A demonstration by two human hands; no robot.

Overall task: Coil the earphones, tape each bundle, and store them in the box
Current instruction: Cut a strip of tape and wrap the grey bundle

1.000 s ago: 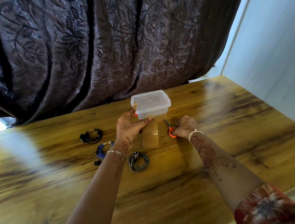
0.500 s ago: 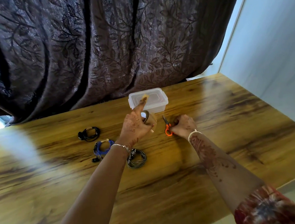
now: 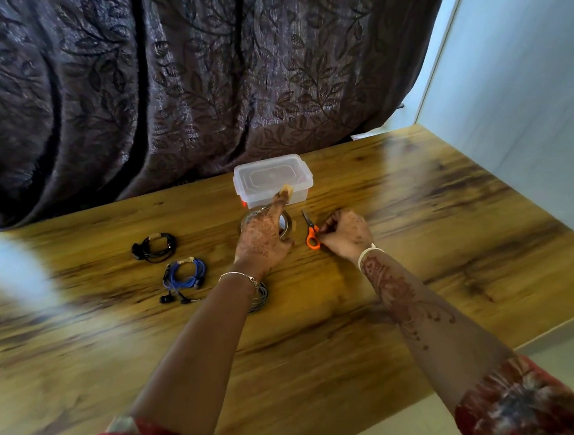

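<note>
Three coiled sets on the table (image 3: 418, 241).

- Grey earphones (image 3: 261, 297): behind the left fingers, on the person's side. The left wrist and forearm cover most of the coil and we see only an arc of cord. We cannot tell whether it is taped.
- Blue earphones (image 3: 184, 275): well to the left of the left fingers. A tan strip binds the top; buds and plug trail loose on the near side.
- Black earphones (image 3: 154, 247): farther left and a little beyond the blue set, also bound with a tan strip. The two bundles lie near each other, not touching.

Left hand (image 3: 263, 239): draped over the tape roll (image 3: 284, 223), which lies flat on the table. The fingers curl over its rim and hide most of it. The index finger stretches forward with a short tan tape piece (image 3: 287, 192) stuck on its tip.

Box (image 3: 272, 179): clear plastic, lid on, just beyond that fingertip. The tape piece overlaps the box's near wall in our view; we cannot tell whether they touch.

Right hand (image 3: 347, 235): fingers curled tight, pinching the orange handle of the scissors (image 3: 310, 231). The scissors sit just right of the tape roll, between the two hands, blades together and pointing away toward the box.

Beyond the box a dark leaf-patterned curtain (image 3: 199, 80) hangs along the far table edge. A pale wall (image 3: 525, 78) stands to the right of the right fingers.
</note>
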